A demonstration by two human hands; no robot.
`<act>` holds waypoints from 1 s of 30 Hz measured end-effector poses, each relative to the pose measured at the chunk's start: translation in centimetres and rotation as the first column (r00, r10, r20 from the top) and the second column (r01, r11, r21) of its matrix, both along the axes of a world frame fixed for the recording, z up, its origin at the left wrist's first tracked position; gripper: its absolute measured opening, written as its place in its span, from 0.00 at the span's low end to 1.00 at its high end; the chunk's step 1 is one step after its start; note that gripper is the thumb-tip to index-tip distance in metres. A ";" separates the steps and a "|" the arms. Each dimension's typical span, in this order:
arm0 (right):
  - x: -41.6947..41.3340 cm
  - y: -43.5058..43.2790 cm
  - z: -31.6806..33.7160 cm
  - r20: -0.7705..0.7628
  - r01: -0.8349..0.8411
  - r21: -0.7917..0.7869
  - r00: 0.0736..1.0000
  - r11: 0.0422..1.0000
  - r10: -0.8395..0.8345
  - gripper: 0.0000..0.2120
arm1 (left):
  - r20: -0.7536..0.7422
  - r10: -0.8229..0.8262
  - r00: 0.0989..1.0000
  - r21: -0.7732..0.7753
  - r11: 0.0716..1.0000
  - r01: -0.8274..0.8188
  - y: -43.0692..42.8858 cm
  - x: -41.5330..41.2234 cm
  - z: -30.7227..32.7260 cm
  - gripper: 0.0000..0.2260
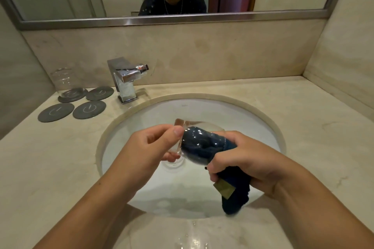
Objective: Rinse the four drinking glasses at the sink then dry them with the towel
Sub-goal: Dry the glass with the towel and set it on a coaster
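Head: glass (199,143) well within sink rim (192,96)

I hold glass (194,125) over sink (202,111) | towel (234,194) inside glass | faucet (125,81) behind-left of sink | coasters (89,109) left of faucet

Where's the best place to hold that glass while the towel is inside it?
By its thick base, from the left. The glass lies sideways with its mouth to the right, filled by the towel, so only the base is free; the left hand grips there.
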State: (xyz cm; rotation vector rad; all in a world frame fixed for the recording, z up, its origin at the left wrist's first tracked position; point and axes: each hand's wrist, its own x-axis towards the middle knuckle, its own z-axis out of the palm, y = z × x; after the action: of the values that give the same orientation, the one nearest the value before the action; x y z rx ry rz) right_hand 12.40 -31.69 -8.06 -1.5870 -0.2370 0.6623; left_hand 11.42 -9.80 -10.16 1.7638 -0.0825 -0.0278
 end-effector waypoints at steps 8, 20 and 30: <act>0.0 -0.2 0.3 -0.039 -0.015 0.076 0.999 0.997 0.018 0.09 | 0.117 -0.091 0.989 0.094 0.992 0.080 0.8 0.1 -0.4 0.23; -0.2 0.1 -0.2 0.142 0.018 -0.085 0.990 0.996 -0.006 0.10 | 0.036 -0.107 0.994 0.088 0.991 0.103 0.8 0.2 -0.3 0.15; -0.1 -0.3 -0.1 -0.044 0.036 0.092 0.998 0.995 -0.032 0.07 | 0.151 -0.248 0.957 0.267 0.942 0.202 1.1 -0.1 -0.6 0.25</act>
State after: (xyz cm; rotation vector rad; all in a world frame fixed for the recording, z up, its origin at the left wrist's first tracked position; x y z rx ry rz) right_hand 12.25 -31.99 -8.16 -1.4838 -0.2056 0.6493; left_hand 11.29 -8.68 -10.74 1.9972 -0.4329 -0.0444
